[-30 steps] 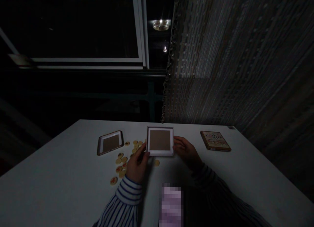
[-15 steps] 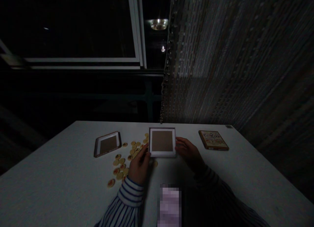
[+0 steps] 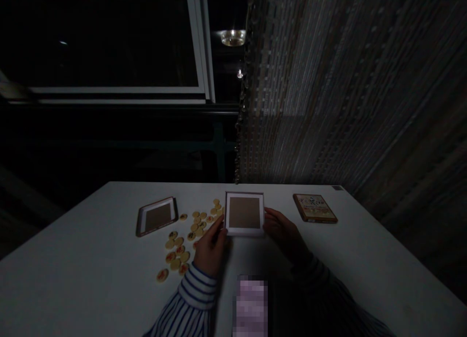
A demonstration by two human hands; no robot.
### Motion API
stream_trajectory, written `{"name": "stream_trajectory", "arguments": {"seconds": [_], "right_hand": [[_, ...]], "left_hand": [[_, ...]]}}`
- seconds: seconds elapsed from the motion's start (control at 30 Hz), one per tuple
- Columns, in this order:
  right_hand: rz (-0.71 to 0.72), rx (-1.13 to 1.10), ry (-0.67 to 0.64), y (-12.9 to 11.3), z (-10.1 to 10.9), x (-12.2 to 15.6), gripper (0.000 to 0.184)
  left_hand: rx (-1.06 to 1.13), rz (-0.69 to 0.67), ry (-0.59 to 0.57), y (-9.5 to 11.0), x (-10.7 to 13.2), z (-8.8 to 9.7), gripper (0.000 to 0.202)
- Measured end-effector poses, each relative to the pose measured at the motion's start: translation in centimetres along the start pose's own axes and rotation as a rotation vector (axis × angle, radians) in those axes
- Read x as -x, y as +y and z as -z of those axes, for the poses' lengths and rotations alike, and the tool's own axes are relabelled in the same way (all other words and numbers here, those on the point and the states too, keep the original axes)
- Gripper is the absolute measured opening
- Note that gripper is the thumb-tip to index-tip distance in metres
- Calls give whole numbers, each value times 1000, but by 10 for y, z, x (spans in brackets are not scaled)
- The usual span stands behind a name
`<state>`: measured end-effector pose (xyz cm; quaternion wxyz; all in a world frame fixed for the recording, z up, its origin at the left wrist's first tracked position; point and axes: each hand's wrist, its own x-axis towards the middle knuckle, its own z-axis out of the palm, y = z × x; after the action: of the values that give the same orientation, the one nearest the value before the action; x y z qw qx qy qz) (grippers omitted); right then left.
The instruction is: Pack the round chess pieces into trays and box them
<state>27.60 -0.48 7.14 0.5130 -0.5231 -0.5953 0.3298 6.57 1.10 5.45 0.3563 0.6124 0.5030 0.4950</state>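
Between my two hands is a shallow open box part [image 3: 244, 212], its white inner edges and brown cardboard bottom facing me. My left hand [image 3: 210, 247] grips its left side, thumb at the lower left corner. At the right side, my right hand [image 3: 286, 232] has its fingers closed against the edge. Left of and partly behind my left hand lie several round, pale yellow Chinese chess pieces [image 3: 175, 264], some showing red or dark characters and others blank side up. Part of the scatter is hidden by the box part and my hand.
A second shallow open box part [image 3: 158, 217] rests at the left of the white table [image 3: 91, 259]. On the right lies a flat closed box [image 3: 315, 208] with a printed cover. A bead curtain [image 3: 310, 84] hangs beyond the table's far edge. The room is dim.
The box part has shifted slightly right and down in view with both hands still on it. The whole view has also moved a little. The chess pieces lie as before.
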Motion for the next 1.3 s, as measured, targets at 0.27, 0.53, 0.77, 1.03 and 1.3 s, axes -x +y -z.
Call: {"name": "stream_trajectory", "arguments": {"seconds": [0.27,0.53,0.77,1.03,1.3], "right_hand": [[6,12,-63,3,5,6,47],[8,-35,-70,14,11,13,48],[11,52,21,18,17,18,46],[-16,69,13,31,24,23,45],[-21,17,43,31,28,27,42]], "left_hand": [[-10,0,-40,-1,2,-6,43],[-35,-5,-68,-3,3,-14,43],[-37,9,-94,6,3,-21,40],[-70,-46,-106,-1,4,-26,36],[-180,-169,-140,1,1,-29,30]]}}
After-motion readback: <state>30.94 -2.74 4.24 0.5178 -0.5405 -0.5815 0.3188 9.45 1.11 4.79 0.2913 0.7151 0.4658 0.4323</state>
